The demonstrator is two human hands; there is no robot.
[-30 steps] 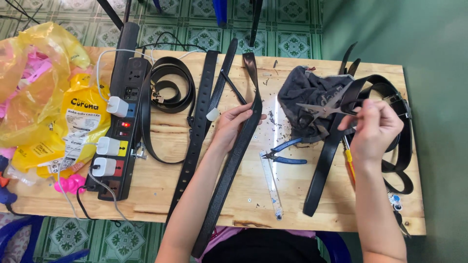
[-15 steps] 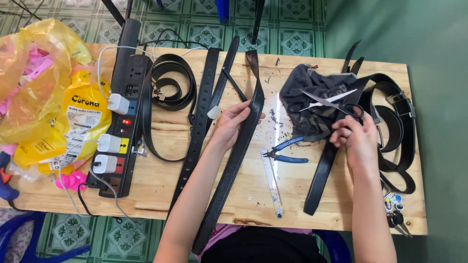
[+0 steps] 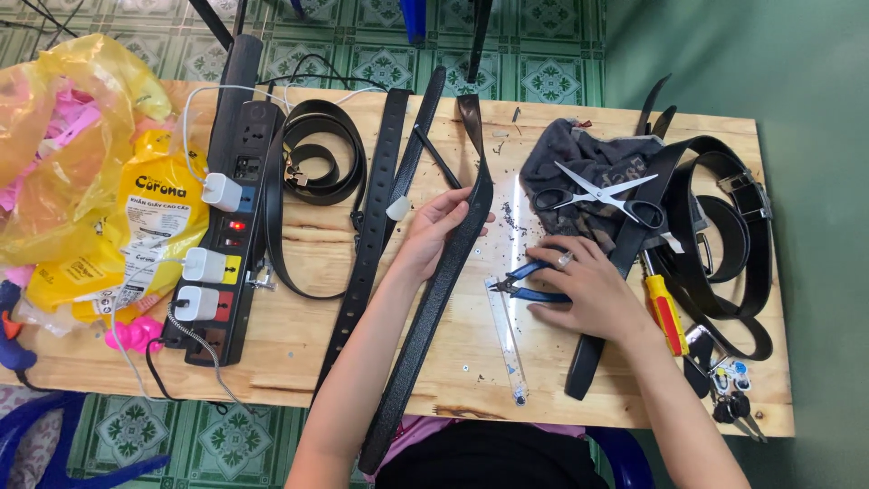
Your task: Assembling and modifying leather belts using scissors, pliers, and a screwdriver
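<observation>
Left grip (image 3: 441, 220) closed on long black textured belt (image 3: 433, 299); right grip (image 3: 588, 288) laid flat, open, on blue-handled pliers (image 3: 529, 282).

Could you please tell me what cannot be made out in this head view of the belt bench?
- Blue-handled pliers: the right hand covers the handle ends, so the grip is unclear.
- Black belt under the left hand: its lower end runs off the table's front edge.
- Keys: too small to tell apart.
- Scissors: what the grey cloth beneath covers is hidden.
</observation>
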